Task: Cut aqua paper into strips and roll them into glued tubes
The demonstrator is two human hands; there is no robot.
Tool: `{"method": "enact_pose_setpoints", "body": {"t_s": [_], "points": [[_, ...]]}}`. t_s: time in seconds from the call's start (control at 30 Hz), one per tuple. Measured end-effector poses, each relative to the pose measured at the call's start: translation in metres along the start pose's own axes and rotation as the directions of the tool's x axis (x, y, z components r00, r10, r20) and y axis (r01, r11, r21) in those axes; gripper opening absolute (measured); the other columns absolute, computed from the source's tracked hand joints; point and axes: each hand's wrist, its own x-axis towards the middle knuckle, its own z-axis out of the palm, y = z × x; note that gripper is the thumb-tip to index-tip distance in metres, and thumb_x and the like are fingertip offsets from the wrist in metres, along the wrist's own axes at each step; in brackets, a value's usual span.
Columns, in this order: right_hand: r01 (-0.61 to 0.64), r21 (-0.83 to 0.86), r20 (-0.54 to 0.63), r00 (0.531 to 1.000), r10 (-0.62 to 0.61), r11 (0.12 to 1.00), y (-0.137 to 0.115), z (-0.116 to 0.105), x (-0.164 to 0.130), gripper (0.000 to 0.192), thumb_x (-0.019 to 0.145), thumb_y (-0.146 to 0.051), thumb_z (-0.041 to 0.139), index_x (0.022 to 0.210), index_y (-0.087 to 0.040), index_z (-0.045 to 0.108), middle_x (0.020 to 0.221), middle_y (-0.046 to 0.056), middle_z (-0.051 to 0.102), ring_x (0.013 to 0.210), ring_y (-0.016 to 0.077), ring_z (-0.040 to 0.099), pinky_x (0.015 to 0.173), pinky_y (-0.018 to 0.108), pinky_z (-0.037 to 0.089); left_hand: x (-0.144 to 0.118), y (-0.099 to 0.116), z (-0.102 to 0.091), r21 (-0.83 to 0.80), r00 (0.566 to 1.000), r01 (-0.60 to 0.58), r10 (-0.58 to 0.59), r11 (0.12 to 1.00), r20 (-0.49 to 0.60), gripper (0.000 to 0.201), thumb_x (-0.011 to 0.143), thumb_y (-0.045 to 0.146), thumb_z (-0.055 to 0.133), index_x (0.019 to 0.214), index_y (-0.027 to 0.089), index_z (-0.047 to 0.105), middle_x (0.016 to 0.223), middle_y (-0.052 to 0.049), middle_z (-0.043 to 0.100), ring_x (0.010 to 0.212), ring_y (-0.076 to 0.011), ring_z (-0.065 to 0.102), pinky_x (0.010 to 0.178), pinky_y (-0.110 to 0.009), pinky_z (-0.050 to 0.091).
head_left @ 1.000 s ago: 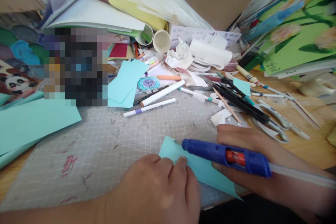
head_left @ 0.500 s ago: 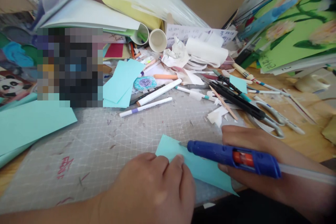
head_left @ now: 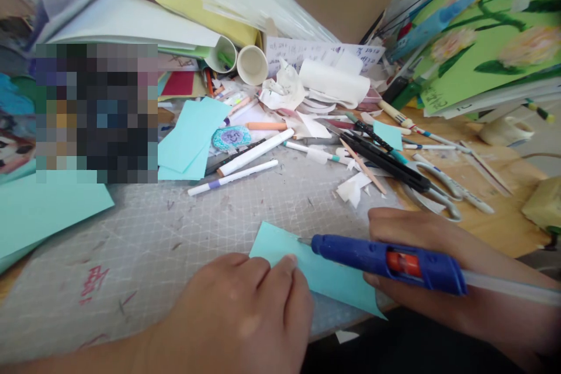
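A light-blue paper strip point(head_left: 324, 274) lies on the gridded cutting mat point(head_left: 197, 228) at the near edge of the bench, its long axis running from upper left to lower right. The left hand point(head_left: 245, 310) pins its near-left end under curled fingers. The right hand point(head_left: 421, 263) grips a blue glue gun point(head_left: 385, 262), nozzle pointing left over the strip's upper edge. Whether the tip touches paper is unclear; the strip's right part is hidden beneath the gun.

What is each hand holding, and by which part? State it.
Right hand grips the blue glue gun around its body. Left hand pins the teal paper at its near edge.
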Motion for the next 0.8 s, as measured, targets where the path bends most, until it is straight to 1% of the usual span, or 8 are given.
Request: {"method": "enact_pose_setpoints", "body": {"t_s": [0.17, 0.23, 0.27, 0.37, 0.43, 0.5, 0.63, 0.8], "points": [[0.006, 0.008, -0.019, 1.0, -0.006, 1.0, 0.002, 0.001, -0.002, 0.026, 0.086, -0.038, 0.059, 0.067, -0.024, 0.05, 0.067, -0.003, 0.056, 0.055, 0.0114, 0.052, 0.048, 0.025, 0.04, -0.004, 0.001, 0.006, 0.014, 0.998, 0.015, -0.014, 1.0, -0.062, 0.032, 0.084, 0.007, 0.045, 0.091, 0.019, 0.073, 0.078, -0.002, 0.075, 0.053, -0.0165, 0.062, 0.048, -0.028, 0.052], [0.003, 0.005, -0.012, 1.0, -0.003, 1.0, 0.004, 0.002, -0.004, 0.024, 0.086, -0.037, 0.058, 0.067, -0.024, 0.051, 0.068, -0.003, 0.056, 0.055, 0.0119, 0.052, 0.049, 0.025, 0.04, -0.004, 0.001, 0.008, 0.009, 0.999, 0.003, -0.003, 1.0, -0.037, 0.032, 0.083, 0.006, 0.045, 0.092, 0.019, 0.073, 0.077, -0.002, 0.074, 0.053, -0.0163, 0.062, 0.05, -0.028, 0.053], [-0.002, 0.001, -0.011, 1.0, 0.003, 1.0, 0.005, 0.002, -0.005, 0.022, 0.086, -0.036, 0.058, 0.068, -0.024, 0.051, 0.069, -0.003, 0.056, 0.056, 0.0122, 0.052, 0.049, 0.026, 0.04, -0.003, 0.0, 0.008, 0.008, 0.999, 0.0, 0.0, 1.0, -0.04, 0.033, 0.083, 0.005, 0.045, 0.091, 0.019, 0.073, 0.076, -0.002, 0.074, 0.053, -0.0162, 0.062, 0.05, -0.028, 0.053], [-0.029, -0.006, -0.004, 1.0, 0.029, 1.0, 0.008, 0.003, -0.01, 0.017, 0.084, -0.033, 0.058, 0.07, -0.025, 0.052, 0.071, -0.003, 0.056, 0.057, 0.0127, 0.054, 0.052, 0.027, 0.041, -0.001, -0.001, 0.007, 0.003, 0.995, 0.016, -0.016, 1.0, -0.094, 0.033, 0.083, 0.004, 0.044, 0.088, 0.019, 0.073, 0.074, -0.001, 0.074, 0.052, -0.0163, 0.062, 0.048, -0.028, 0.052], [-0.022, 0.015, 0.008, 1.0, 0.022, 1.0, 0.01, 0.002, -0.012, 0.016, 0.083, -0.033, 0.058, 0.071, -0.026, 0.053, 0.071, -0.004, 0.056, 0.058, 0.0127, 0.054, 0.053, 0.027, 0.041, -0.002, -0.001, 0.006, 0.003, 0.993, 0.026, -0.026, 1.0, -0.118, 0.033, 0.084, 0.005, 0.043, 0.088, 0.019, 0.072, 0.074, -0.001, 0.074, 0.053, -0.0167, 0.062, 0.048, -0.029, 0.051], [-0.023, 0.032, 0.02, 1.0, 0.022, 0.999, 0.012, 0.001, -0.014, 0.014, 0.084, -0.033, 0.058, 0.072, -0.027, 0.054, 0.073, -0.004, 0.057, 0.06, 0.0127, 0.054, 0.054, 0.027, 0.042, -0.004, 0.0, 0.006, 0.006, 0.995, 0.023, -0.022, 1.0, -0.098, 0.033, 0.084, 0.005, 0.042, 0.089, 0.019, 0.072, 0.076, -0.001, 0.074, 0.053, -0.0169, 0.062, 0.049, -0.03, 0.05], [-0.033, 0.02, 0.028, 0.999, 0.033, 0.999, 0.014, 0.0, -0.016, 0.015, 0.085, -0.036, 0.058, 0.073, -0.028, 0.055, 0.072, -0.004, 0.057, 0.061, 0.0128, 0.054, 0.054, 0.027, 0.041, -0.007, 0.001, 0.007, 0.014, 0.993, 0.016, -0.014, 1.0, -0.116, 0.03, 0.084, 0.006, 0.044, 0.088, 0.02, 0.07, 0.077, 0.0, 0.074, 0.053, -0.0164, 0.06, 0.049, -0.03, 0.047], [-0.046, 0.036, 0.043, 0.998, 0.044, 0.998, 0.012, 0.0, -0.019, 0.008, 0.082, -0.031, 0.062, 0.076, -0.027, 0.058, 0.075, -0.004, 0.06, 0.063, 0.0133, 0.058, 0.06, 0.027, 0.045, -0.007, 0.0, 0.008, 0.018, 0.994, 0.016, -0.014, 1.0, -0.111, 0.029, 0.086, 0.01, 0.043, 0.094, 0.02, 0.069, 0.08, -0.001, 0.074, 0.056, -0.017, 0.059, 0.053, -0.031, 0.045]]}}
